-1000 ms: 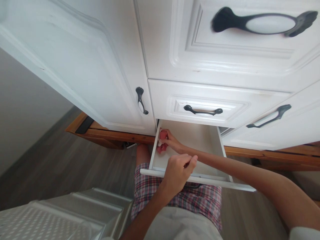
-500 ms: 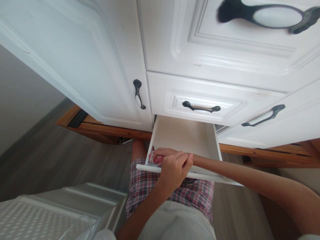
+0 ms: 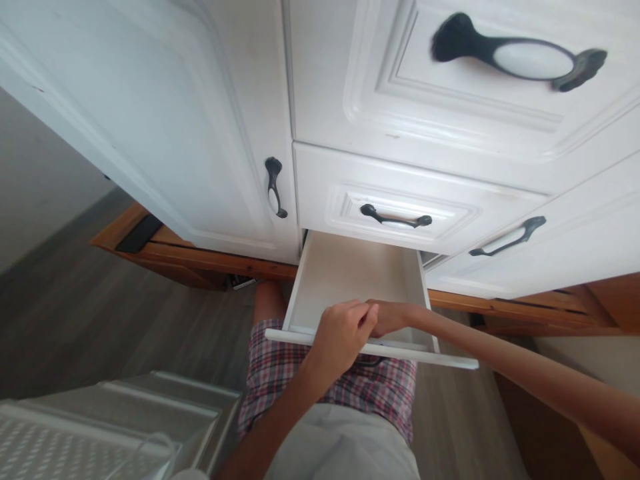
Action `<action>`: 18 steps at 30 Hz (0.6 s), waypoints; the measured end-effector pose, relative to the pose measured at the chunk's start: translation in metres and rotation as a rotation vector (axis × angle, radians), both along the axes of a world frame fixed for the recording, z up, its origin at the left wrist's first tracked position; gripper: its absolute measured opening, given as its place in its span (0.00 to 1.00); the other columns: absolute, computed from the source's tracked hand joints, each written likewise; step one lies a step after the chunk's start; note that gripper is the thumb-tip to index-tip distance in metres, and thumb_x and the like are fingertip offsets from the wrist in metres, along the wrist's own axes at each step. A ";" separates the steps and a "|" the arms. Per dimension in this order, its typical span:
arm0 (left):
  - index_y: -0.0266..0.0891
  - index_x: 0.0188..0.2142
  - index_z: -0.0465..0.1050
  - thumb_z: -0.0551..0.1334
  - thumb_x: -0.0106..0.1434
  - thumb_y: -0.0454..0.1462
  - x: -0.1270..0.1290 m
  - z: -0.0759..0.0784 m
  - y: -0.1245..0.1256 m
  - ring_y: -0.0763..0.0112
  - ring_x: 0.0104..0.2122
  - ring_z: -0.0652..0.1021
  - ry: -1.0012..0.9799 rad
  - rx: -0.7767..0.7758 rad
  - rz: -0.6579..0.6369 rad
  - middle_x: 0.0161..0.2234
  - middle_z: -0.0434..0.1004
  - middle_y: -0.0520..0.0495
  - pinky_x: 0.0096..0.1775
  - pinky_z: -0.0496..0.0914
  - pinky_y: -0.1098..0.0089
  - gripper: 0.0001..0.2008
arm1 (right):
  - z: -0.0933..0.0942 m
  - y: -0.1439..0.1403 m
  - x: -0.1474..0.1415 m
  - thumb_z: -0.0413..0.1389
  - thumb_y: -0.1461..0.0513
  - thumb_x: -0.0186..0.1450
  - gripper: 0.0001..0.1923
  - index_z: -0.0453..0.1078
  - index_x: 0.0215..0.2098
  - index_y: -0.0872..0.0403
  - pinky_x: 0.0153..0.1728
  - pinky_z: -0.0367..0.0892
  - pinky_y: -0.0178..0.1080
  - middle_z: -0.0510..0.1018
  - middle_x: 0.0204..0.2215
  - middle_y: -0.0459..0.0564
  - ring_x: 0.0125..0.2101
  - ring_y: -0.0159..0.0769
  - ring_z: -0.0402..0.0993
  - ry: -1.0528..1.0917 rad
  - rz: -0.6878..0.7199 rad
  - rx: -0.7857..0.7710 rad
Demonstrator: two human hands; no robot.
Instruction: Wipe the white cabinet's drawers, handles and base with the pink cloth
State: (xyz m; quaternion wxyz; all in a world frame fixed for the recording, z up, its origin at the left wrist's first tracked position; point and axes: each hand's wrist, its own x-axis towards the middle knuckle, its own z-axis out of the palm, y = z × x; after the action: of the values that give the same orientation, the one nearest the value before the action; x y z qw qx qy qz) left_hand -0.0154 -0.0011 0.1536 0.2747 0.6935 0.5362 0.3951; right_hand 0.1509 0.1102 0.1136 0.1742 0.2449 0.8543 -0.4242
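A shallow white drawer (image 3: 330, 273) is pulled out toward my lap, its inside bare where it shows. My left hand (image 3: 343, 333) is closed over the drawer's front panel (image 3: 420, 355), fingers bent and overlapping its top edge. Just inside the panel, my right hand (image 3: 387, 317) reaches across from the right, low against the drawer's front. My left hand covers its fingers. The red-and-white cloth seen under my right hand a moment earlier is hidden from view.
Above is a closed drawer with a dark handle (image 3: 395, 217); white cabinet doors flank it. A wooden base (image 3: 200, 257) runs beneath. My plaid shorts (image 3: 280, 373) are under the drawer front. A whitish patterned plastic unit (image 3: 125, 420) stands at lower left.
My right hand has slid right along the inside of the drawer's front, away from the left corner. The cloth has left that corner. My left hand stays at the panel.
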 end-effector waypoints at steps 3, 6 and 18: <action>0.41 0.26 0.66 0.58 0.79 0.36 -0.001 0.004 0.003 0.69 0.28 0.70 0.013 -0.083 -0.044 0.26 0.72 0.53 0.35 0.55 0.62 0.20 | 0.010 -0.004 0.030 0.61 0.63 0.58 0.05 0.77 0.33 0.53 0.31 0.63 0.36 0.77 0.28 0.45 0.28 0.33 0.69 -0.128 0.035 0.013; 0.41 0.30 0.66 0.56 0.80 0.37 -0.003 0.007 0.005 0.68 0.30 0.70 0.013 -0.135 -0.052 0.29 0.71 0.53 0.37 0.56 0.63 0.18 | 0.021 -0.001 0.055 0.61 0.65 0.57 0.15 0.82 0.42 0.51 0.33 0.61 0.37 0.80 0.31 0.46 0.30 0.35 0.71 -0.300 0.082 0.040; 0.43 0.36 0.73 0.58 0.80 0.43 -0.003 0.007 0.006 0.65 0.34 0.76 0.124 -0.288 -0.131 0.33 0.79 0.53 0.38 0.58 0.64 0.15 | 0.002 0.005 0.074 0.63 0.70 0.59 0.20 0.83 0.44 0.42 0.47 0.69 0.45 0.83 0.52 0.51 0.51 0.51 0.79 -0.511 0.131 0.394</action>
State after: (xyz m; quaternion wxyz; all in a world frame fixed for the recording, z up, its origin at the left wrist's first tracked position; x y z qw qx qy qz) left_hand -0.0183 0.0051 0.1602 0.3627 0.7034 0.5570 0.2519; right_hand 0.2247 0.1154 0.1159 0.3591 0.3171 0.8624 -0.1635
